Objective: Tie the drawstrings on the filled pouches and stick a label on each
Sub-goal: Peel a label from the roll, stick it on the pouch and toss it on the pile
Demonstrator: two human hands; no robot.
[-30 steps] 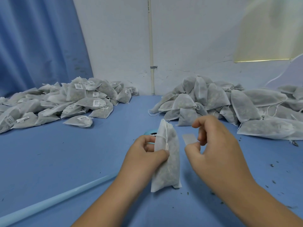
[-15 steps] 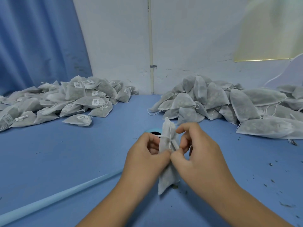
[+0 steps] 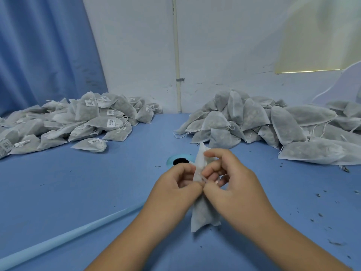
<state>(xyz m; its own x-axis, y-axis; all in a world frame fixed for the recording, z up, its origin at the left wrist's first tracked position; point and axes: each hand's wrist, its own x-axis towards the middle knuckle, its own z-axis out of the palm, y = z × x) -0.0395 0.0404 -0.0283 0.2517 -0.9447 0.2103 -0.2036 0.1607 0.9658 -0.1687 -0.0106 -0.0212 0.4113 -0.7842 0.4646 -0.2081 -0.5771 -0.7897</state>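
A white filled pouch [image 3: 203,214] stands upright in front of me, its bottom near the blue table [image 3: 78,192]. My left hand [image 3: 175,188] grips its upper part from the left. My right hand [image 3: 232,184] pinches the same neck from the right, thumb against the fabric and fingers curled round it. The pouch's top pokes up between my fingers. The small label is hidden between the pouch and my right fingers.
A heap of labelled pouches [image 3: 82,122] lies at the back left. A heap of unlabelled pouches [image 3: 273,126] lies at the back right. A light blue roll [image 3: 178,160] sits just behind my hands. A pale blue strip [image 3: 64,239] runs across the front left. Dark crumbs dot the right side.
My right hand, which held a small label apart from the pouch, has come in against the pouch's neck. Both hands now pinch it together, and the pouch looks narrower.
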